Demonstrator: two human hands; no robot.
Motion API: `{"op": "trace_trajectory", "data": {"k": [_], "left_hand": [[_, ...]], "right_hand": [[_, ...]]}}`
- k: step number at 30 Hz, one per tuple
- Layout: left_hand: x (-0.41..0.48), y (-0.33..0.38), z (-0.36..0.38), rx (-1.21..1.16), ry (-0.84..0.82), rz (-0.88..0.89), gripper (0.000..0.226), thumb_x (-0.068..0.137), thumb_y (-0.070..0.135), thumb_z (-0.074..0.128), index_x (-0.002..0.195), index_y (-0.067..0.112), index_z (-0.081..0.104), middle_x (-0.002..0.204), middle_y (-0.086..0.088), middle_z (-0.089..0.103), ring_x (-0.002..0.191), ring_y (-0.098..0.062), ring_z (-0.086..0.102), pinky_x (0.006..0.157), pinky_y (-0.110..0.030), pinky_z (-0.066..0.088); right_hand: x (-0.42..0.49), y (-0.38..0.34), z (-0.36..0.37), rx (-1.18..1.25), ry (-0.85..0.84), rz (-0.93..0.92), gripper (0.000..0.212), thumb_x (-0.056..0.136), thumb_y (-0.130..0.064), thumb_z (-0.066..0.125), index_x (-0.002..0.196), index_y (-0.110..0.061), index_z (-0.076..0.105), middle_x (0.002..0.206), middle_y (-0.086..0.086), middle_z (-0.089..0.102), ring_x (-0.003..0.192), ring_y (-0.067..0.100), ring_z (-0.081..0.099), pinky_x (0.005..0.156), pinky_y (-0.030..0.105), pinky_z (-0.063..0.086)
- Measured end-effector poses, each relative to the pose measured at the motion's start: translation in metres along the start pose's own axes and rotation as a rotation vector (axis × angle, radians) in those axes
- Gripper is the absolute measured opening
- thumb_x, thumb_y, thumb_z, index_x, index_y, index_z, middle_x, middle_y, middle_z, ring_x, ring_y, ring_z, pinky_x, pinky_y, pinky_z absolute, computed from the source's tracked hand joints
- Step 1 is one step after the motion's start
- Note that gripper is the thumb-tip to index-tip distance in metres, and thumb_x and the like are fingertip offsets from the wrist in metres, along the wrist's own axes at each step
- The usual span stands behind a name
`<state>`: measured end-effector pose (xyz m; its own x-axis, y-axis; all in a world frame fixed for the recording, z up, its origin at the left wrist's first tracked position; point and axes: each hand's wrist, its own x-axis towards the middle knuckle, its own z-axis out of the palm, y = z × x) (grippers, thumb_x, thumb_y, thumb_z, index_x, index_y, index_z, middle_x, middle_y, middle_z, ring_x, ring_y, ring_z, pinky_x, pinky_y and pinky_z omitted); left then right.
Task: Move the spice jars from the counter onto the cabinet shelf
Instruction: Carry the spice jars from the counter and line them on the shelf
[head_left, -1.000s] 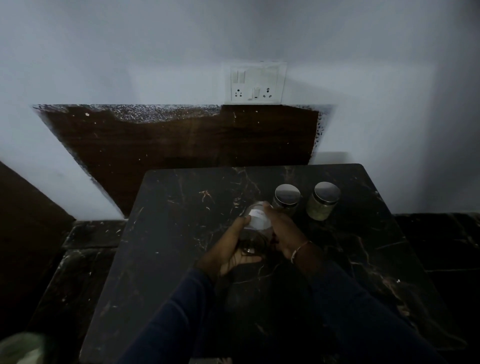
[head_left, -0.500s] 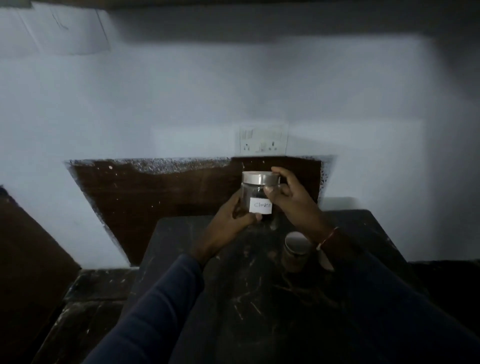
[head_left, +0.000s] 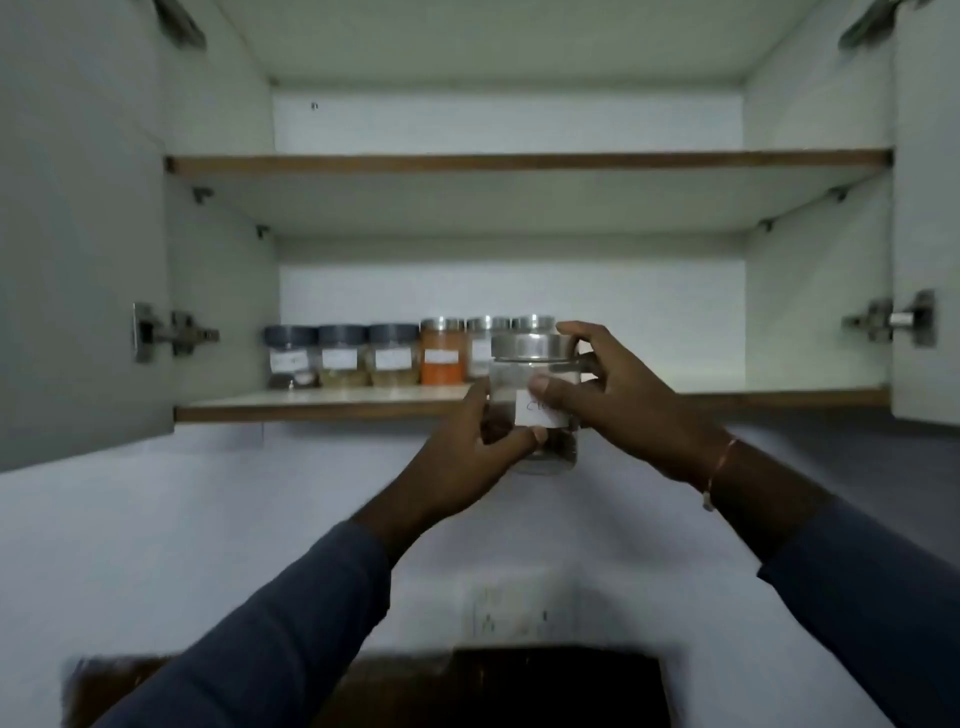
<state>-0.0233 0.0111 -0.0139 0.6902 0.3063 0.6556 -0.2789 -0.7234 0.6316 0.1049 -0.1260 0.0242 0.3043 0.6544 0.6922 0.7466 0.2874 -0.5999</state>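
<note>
Both hands are way higher now than a second ago: back then they were down at the worktop wrapping around the jar (head_left: 535, 402), half a second ago they were lifting it in front of the wall, and now the view is tilting up into an open cabinet with the jar riding right at the front edge of the lower shelf (head_left: 322, 408).

Starting close: blue sleeves, then the left hand (head_left: 467, 452) cupping the jar's lower left side, and the right hand (head_left: 618, 395) curling over the metal lid and right side with the thumb pressing on the white label. So both hands are closing on the same jar, not spread.

Handling-wise, I'm guessing it's clear glass with a steel lid and dark spice at the bottom, so stiff, smooth, a bit slippery and breakable if it's knocked on the shelf lip. Gripping the body and not just the lid seems the safe bet.

Further back, a row of jars (head_left: 395, 356) is already sitting on that shelf, with free space to the right. The worktop is out of view now.
</note>
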Motion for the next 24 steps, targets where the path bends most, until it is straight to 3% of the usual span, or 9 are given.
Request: {"op": "trace_trajectory", "data": {"k": [2,4,6,10,13,16,19,21,24], "left_hand": [[0.036,0.019,-0.007,0.054,0.03,0.057,0.056,0.081,0.042,0.066,0.132,0.032,0.045,0.106,0.004,0.07,0.098,-0.008,0.068,0.088,-0.035,0.056],[0.062,0.029,-0.009,0.087,0.063,0.069,0.064,0.081,0.043,0.065,0.138,0.025,0.042,0.108,0.002,0.069,0.095,-0.007,0.068,0.084,-0.03,0.057],[0.081,0.032,-0.005,0.12,0.083,0.07,0.059,0.087,0.037,0.063,0.138,0.02,0.041,0.11,0.005,0.067,0.093,-0.007,0.067,0.075,-0.015,0.053],[0.114,0.023,0.01,0.252,0.054,0.016,0.051,0.089,0.041,0.061,0.133,0.024,0.044,0.108,0.011,0.061,0.094,-0.006,0.06,0.081,-0.024,0.05],[0.134,0.004,0.024,0.394,-0.083,-0.099,0.035,0.092,0.043,0.055,0.12,0.023,0.049,0.099,0.009,0.064,0.087,-0.003,0.06,0.07,-0.019,0.045],[0.152,-0.016,0.034,0.612,-0.261,-0.21,0.052,0.094,0.053,0.042,0.134,0.02,0.046,0.131,-0.004,0.057,0.114,-0.02,0.055,0.096,-0.036,0.044],[0.166,-0.022,0.038,0.746,-0.42,-0.296,0.053,0.099,0.048,0.033,0.144,0.021,0.037,0.149,-0.007,0.04,0.133,-0.024,0.04,0.109,-0.043,0.032],[0.175,-0.025,0.042,0.743,-0.48,-0.388,0.053,0.101,0.047,0.029,0.147,0.02,0.033,0.154,-0.009,0.033,0.138,-0.025,0.033,0.111,-0.041,0.025],[0.189,-0.033,0.045,0.72,-0.515,-0.481,0.056,0.099,0.049,0.03,0.146,0.019,0.033,0.155,-0.008,0.03,0.139,-0.024,0.032,0.11,-0.038,0.025]], "right_hand": [[0.032,-0.011,-0.019,-0.01,0.037,-0.057,0.055,0.084,-0.041,0.071,0.131,-0.038,0.043,0.119,-0.003,0.061,0.108,0.016,0.064,0.088,0.038,0.057],[0.056,-0.014,-0.033,-0.04,0.058,-0.094,0.047,0.084,-0.041,0.071,0.124,-0.039,0.047,0.115,-0.006,0.062,0.107,0.016,0.064,0.087,0.041,0.058],[0.075,-0.009,-0.045,-0.072,0.071,-0.101,0.043,0.084,-0.039,0.071,0.12,-0.038,0.048,0.113,-0.008,0.061,0.108,0.015,0.062,0.087,0.041,0.057],[0.102,0.018,-0.061,-0.182,0.092,-0.053,0.046,0.083,-0.037,0.072,0.122,-0.033,0.049,0.111,-0.012,0.056,0.109,0.015,0.058,0.09,0.042,0.055],[0.115,0.051,-0.067,-0.226,0.059,0.025,0.043,0.082,-0.033,0.073,0.119,-0.03,0.05,0.108,-0.009,0.056,0.108,0.019,0.059,0.086,0.041,0.054],[0.125,0.078,-0.073,-0.192,0.04,0.144,0.04,0.084,-0.029,0.071,0.117,-0.029,0.049,0.105,-0.007,0.053,0.098,0.017,0.058,0.078,0.041,0.057],[0.14,0.099,-0.081,-0.237,0.034,0.188,0.039,0.088,-0.03,0.068,0.12,-0.026,0.046,0.11,-0.006,0.051,0.101,0.016,0.054,0.07,0.035,0.055],[0.154,0.113,-0.084,-0.29,0.027,0.196,0.04,0.088,-0.031,0.067,0.12,-0.025,0.044,0.115,-0.002,0.051,0.098,0.016,0.052,0.068,0.026,0.047],[0.175,0.13,-0.084,-0.367,-0.003,0.251,0.042,0.089,-0.034,0.065,0.123,-0.024,0.042,0.121,0.002,0.052,0.093,0.018,0.052,0.067,0.026,0.045]]}}
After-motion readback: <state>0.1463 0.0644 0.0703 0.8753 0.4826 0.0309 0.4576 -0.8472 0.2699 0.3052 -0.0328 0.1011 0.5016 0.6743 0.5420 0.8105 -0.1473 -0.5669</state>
